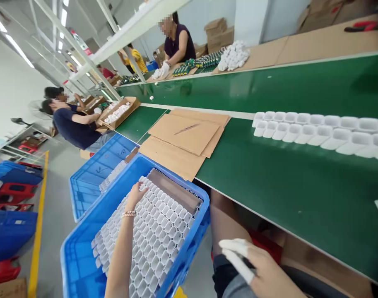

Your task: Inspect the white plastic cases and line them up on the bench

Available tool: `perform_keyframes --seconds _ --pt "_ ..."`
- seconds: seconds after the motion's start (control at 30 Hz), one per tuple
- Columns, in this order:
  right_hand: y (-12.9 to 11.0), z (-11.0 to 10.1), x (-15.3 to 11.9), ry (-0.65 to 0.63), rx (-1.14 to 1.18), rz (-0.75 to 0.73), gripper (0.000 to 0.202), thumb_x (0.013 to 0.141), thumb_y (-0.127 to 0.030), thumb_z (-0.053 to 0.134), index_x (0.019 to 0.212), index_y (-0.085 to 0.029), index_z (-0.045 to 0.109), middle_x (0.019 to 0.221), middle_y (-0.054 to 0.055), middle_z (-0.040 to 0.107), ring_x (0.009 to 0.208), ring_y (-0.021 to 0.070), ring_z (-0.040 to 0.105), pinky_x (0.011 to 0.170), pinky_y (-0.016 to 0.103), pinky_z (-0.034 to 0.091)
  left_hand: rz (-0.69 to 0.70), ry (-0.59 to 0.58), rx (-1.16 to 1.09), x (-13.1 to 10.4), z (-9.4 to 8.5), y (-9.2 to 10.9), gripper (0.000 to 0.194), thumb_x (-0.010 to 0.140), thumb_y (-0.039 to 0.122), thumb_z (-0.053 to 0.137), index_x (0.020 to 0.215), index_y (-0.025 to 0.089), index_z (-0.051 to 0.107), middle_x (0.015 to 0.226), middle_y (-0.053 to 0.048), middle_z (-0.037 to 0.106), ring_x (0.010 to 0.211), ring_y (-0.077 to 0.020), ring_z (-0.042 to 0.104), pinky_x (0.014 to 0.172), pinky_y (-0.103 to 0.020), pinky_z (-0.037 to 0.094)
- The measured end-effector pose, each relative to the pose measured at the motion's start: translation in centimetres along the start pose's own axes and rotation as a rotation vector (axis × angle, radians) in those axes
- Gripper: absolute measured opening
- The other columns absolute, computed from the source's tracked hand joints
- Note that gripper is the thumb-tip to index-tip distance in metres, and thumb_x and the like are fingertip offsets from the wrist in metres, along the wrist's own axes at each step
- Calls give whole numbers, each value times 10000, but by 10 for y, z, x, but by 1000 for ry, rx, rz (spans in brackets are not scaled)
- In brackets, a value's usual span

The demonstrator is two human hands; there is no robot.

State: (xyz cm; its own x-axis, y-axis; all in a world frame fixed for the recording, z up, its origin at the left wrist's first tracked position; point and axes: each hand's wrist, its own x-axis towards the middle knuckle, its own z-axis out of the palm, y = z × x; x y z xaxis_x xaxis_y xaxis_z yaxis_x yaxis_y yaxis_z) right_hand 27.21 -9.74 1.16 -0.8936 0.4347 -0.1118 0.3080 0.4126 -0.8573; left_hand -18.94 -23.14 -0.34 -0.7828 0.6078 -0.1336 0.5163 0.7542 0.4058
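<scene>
My left hand (136, 196) reaches into a blue crate (80, 242) at the lower left, with a beaded bracelet on its wrist. Its fingers are apart and rest against the far corner of a layer of white plastic cups (156, 231), packed in close rows with their mouths up. Off to the right of the crate, my right hand (252, 258) hangs above my lap, below the table edge. White coverings sit on its fingertips; the fingers are curved but apart, and I see nothing held between them.
Two rows of white cups (323, 128) stand on the green table (269, 182). Flat cardboard sheets (185, 134), with a thin pen-like item on top, lie beside the crate. A second blue crate (98, 165) stands beyond. Co-workers (182, 43) sit along the line.
</scene>
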Motion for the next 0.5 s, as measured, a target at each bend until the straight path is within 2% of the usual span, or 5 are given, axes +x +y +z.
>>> perform_keyframes --seconds 0.1,0.27,0.37,0.43,0.5 --pt "-40 39 23 -177 -73 -196 354 940 -204 408 1210 -218 637 1114 77 666 1044 234 609 981 393 461 -58 39 141 27 19 -39 741 762 473 604 1348 71 394 1341 -243 494 1272 -365 453 1035 -486 372" --pt "-84 91 82 -295 -393 -558 257 804 -156 559 1045 -138 648 949 110 645 794 239 607 724 377 502 -82 -14 318 66 35 -67 964 676 463 698 1454 110 252 1383 -247 468 1309 -413 403 1056 -521 308" --pt "-84 103 133 -410 -642 -710 128 839 -121 541 882 -162 655 861 98 621 750 227 601 641 361 482 -87 -71 389 82 38 -74 1019 658 483 715 1471 111 227 1378 -252 472 1291 -425 420 1040 -512 321" --pt "-72 106 172 -498 -831 -745 139 855 -110 549 911 -168 663 904 102 629 844 231 618 679 352 483 -77 -90 429 88 41 -77 1042 667 513 704 1486 121 193 1402 -245 447 1295 -427 406 1038 -515 315" --pt "-54 108 208 -541 -918 -724 146 838 -97 586 934 -145 684 954 140 646 904 280 622 732 406 481 -55 -103 456 90 44 -78 1066 672 539 697 1498 132 158 1422 -229 429 1297 -420 394 1038 -503 312"
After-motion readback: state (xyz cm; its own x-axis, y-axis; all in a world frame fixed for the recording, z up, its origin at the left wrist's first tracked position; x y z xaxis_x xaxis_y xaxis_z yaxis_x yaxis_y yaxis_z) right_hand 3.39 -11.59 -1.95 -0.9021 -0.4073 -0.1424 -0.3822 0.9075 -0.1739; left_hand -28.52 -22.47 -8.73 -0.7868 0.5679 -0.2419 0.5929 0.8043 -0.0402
